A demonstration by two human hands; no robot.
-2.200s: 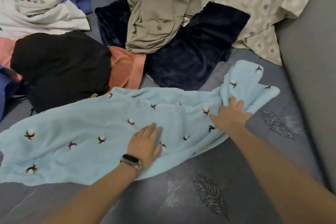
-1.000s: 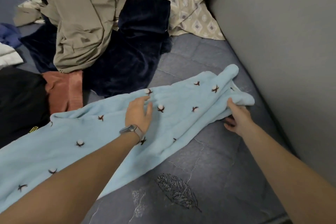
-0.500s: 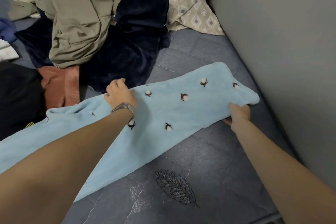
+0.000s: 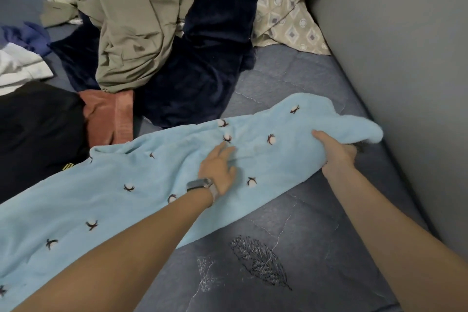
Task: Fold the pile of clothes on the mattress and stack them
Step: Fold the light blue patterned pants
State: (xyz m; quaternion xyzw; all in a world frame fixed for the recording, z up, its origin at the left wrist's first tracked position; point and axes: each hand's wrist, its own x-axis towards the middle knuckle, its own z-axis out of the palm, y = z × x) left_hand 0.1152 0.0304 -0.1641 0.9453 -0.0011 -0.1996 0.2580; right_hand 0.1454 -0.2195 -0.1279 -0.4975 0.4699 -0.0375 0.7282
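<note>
Light-blue towel (image 4: 141,200), printed with cotton bolls, lies in a long strip across the near part of the mattress (image 4: 298,256), one end by the wall-side edge. Head view: the step in hand appears to be a crosswise fold; done well, the gripped end is carried over level so edges meet, while the flat hand anchors the fold line. Right hand (image 4: 334,153) grasps the towel's wall-side end, thumb on top, arm extended. Left hand (image 4: 219,168), watch (image 4: 201,185) at its wrist, rests released, fingers spread on the cloth. The unfolded pile (image 4: 141,40) sits toward the far edge.
</note>
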